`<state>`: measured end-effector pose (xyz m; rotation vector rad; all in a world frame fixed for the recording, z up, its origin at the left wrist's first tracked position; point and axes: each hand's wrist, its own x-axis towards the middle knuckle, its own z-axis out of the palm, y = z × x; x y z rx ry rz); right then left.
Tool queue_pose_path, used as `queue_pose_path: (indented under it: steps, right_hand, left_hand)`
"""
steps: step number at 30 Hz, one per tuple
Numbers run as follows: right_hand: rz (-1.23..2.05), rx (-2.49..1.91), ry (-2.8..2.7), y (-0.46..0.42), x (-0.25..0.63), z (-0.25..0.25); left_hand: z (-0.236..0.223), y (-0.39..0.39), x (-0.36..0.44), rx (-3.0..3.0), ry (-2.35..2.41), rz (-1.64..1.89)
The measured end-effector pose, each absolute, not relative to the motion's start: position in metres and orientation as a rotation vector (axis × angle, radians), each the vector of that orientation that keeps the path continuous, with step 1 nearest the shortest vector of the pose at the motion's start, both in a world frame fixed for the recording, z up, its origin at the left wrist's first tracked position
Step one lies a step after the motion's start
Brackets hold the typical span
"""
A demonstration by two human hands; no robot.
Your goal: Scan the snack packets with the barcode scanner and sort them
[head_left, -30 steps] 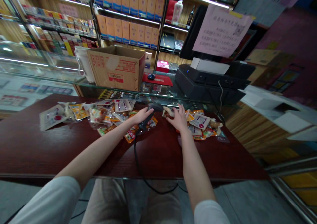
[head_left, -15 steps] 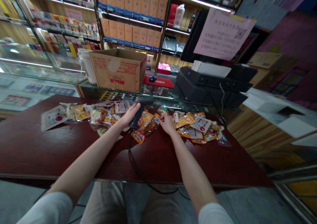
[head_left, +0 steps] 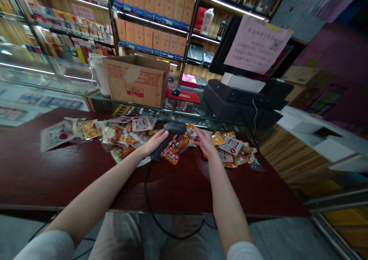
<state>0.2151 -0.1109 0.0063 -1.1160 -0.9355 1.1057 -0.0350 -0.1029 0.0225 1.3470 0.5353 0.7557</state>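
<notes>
My left hand (head_left: 153,142) is wrapped round the handle of a black barcode scanner (head_left: 168,137) whose head points right; its black cable (head_left: 149,198) trails off the table's near edge. My right hand (head_left: 204,141) pinches one end of a clear snack packet with orange labels (head_left: 178,147) and holds it lifted just in front of the scanner's head. A heap of snack packets (head_left: 126,131) lies left of the scanner. Another heap of packets (head_left: 232,148) lies right of my right hand.
The dark red wooden table (head_left: 178,183) carries all this. Behind it runs a glass counter (head_left: 57,87) with a cardboard box (head_left: 136,79), a black register and printer (head_left: 244,95) and a monitor with a pink notice (head_left: 255,41). Shelves of boxed goods (head_left: 149,18) fill the back.
My right hand left the right heap, moved left and picked up a packet, now raised at the scanner's head. My left hand kept the scanner, which shifted slightly.
</notes>
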Motion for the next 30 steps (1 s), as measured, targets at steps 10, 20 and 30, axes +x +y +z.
queue_pose_path:
  steps: [10,20,30]
  right_hand:
    - [1.132,-1.147,-0.983,-0.111,0.208,0.007]
    - [0.103,-1.683,-1.037,-0.111,0.270,0.006]
    - [0.039,-1.793,-2.048,-0.105,0.203,-0.024]
  left_hand:
    - [0.017,-0.104,-0.030,1.395,0.490,0.798]
    - [0.022,-0.083,-0.050,1.248,0.668,0.934]
    - [0.021,-0.073,-0.060,1.224,0.725,1.022]
